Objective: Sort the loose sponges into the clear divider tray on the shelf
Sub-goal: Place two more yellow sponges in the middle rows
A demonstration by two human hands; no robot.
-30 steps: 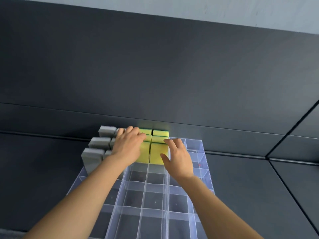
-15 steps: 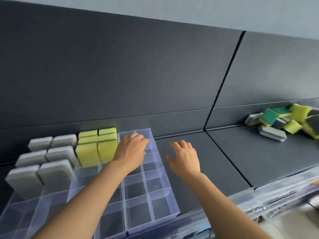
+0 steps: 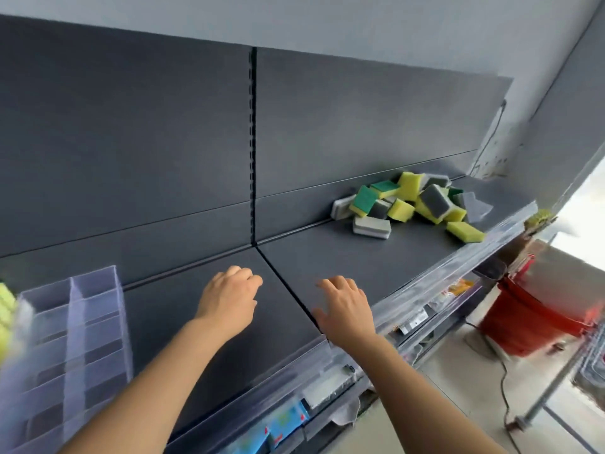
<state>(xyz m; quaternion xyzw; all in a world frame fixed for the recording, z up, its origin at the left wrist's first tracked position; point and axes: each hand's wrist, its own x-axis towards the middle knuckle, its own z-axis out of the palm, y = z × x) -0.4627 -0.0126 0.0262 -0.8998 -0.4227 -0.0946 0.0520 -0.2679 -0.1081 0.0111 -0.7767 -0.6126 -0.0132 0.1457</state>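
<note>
A pile of loose sponges [image 3: 409, 204], yellow, green and grey, lies on the dark shelf [image 3: 327, 257] at the far right. The clear divider tray [image 3: 78, 322] stands at the left edge of the view, with yellow sponges [image 3: 5, 309] just showing in its left compartments. My left hand [image 3: 227, 299] hovers over the bare shelf right of the tray, fingers loosely curled and holding nothing. My right hand [image 3: 343, 306] is beside it with fingers spread, empty, well short of the sponge pile.
A clear plastic strip [image 3: 425, 290] runs along the shelf's front edge, with labels and packages below. A red bucket [image 3: 530, 316] stands on the floor at the right. The dark back panel [image 3: 163, 142] rises behind the shelf.
The view has swung right, away from the tray. Both hands left the yellow sponges in the tray and moved right over the bare shelf, toward the loose pile.
</note>
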